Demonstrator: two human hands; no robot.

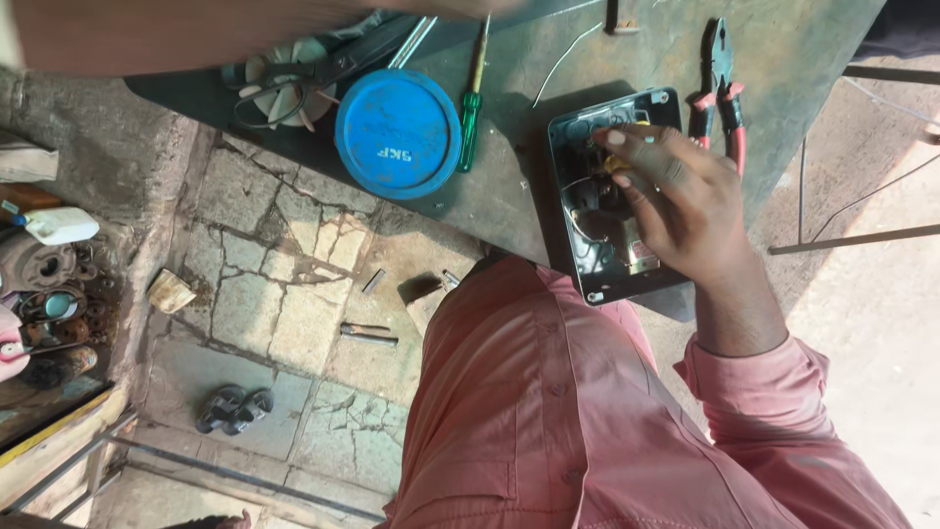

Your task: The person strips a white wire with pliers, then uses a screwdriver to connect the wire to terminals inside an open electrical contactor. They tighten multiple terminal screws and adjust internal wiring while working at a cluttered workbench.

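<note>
Right hand (681, 211) reaching into the open black electrical box (573, 186) on the green worktop (783, 59), grip narrow, fingertips (615, 138) pinched around a small yellow part inside. Box long axis running away from the body, directly under that hand. Red-handled pliers (723, 88) just beside. Left hand out of frame; box interior mostly hidden.
</note>
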